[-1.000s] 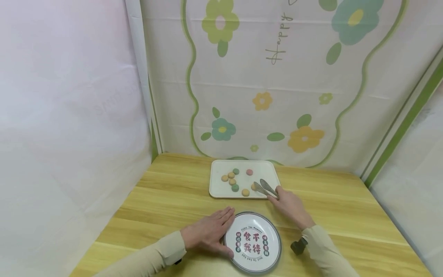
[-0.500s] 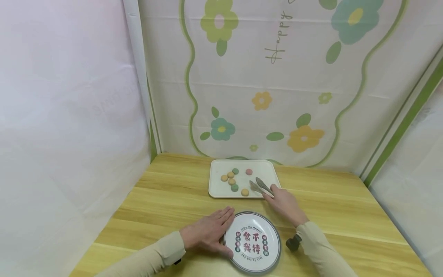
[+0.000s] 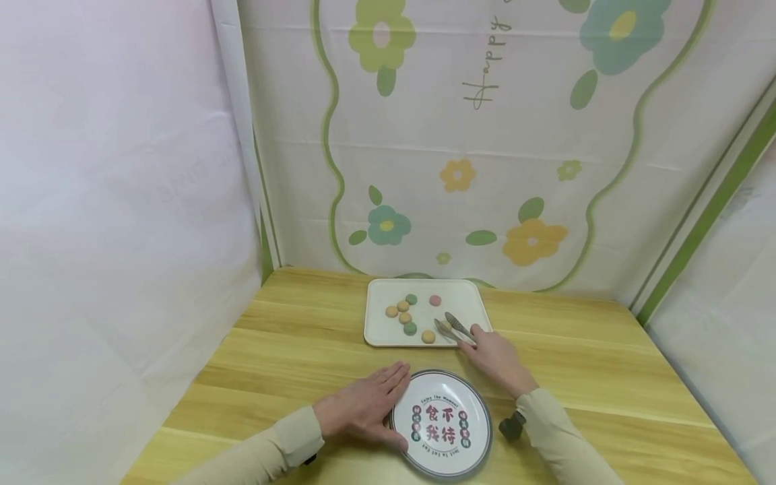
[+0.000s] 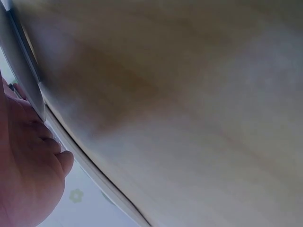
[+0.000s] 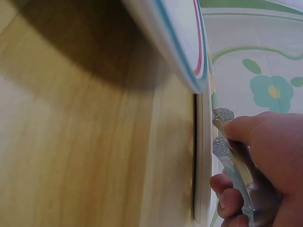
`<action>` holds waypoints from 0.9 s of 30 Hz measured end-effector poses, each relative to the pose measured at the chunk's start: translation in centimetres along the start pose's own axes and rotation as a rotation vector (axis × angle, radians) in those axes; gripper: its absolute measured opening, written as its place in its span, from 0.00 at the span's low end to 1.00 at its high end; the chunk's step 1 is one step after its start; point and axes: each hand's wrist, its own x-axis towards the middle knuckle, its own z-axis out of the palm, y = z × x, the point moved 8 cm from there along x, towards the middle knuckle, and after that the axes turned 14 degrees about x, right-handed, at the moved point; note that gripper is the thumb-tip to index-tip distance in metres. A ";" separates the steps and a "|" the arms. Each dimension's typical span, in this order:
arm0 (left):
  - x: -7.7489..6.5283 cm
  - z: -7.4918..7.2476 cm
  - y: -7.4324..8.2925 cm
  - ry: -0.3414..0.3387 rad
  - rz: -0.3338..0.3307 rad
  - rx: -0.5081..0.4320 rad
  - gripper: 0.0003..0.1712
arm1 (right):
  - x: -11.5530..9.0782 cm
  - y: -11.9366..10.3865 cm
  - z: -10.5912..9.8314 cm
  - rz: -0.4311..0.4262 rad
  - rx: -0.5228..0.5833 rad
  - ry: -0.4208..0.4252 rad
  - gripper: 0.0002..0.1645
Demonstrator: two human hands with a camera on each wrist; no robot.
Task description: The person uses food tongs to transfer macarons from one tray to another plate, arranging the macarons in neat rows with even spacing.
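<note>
My right hand [image 3: 497, 360] grips metal tongs [image 3: 451, 329] over the near right part of a white tray [image 3: 378, 333]. The tong arms stand apart, their tips around a small yellow macaron [image 3: 446, 325]. In the right wrist view, the thumb and fingers hold the tongs [image 5: 241, 177] by both sides, near the tray's edge. My left hand [image 3: 366, 404] rests at the left rim of a round white plate [image 3: 445, 385] with red characters, fingers straight, thumb over the lower left rim. The left wrist view shows that hand's fingers [image 4: 40, 142] beside the plate's underside.
On the tray lie several more macarons: a cluster of yellow ones [image 3: 405, 317], green ones [image 3: 410, 329], a pink one [image 3: 435, 300] and a yellow one [image 3: 428, 336] near the front edge. Fabric walls with printed flowers [image 3: 388, 225] enclose the wooden table [image 3: 291, 337].
The tongs shifted slightly left over the tray, and their tips still stand around the near right yellow macaron. The left hand and the plate have stayed in place.
</note>
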 end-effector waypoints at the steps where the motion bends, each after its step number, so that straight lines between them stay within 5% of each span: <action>1: 0.0 -0.1 0.0 0.004 0.000 0.004 0.70 | 0.0 0.1 0.0 0.004 -0.001 0.000 0.20; 27: 0.0 0.0 0.1 -0.005 -0.010 0.013 0.70 | -0.3 0.5 -0.3 0.032 0.061 -0.020 0.15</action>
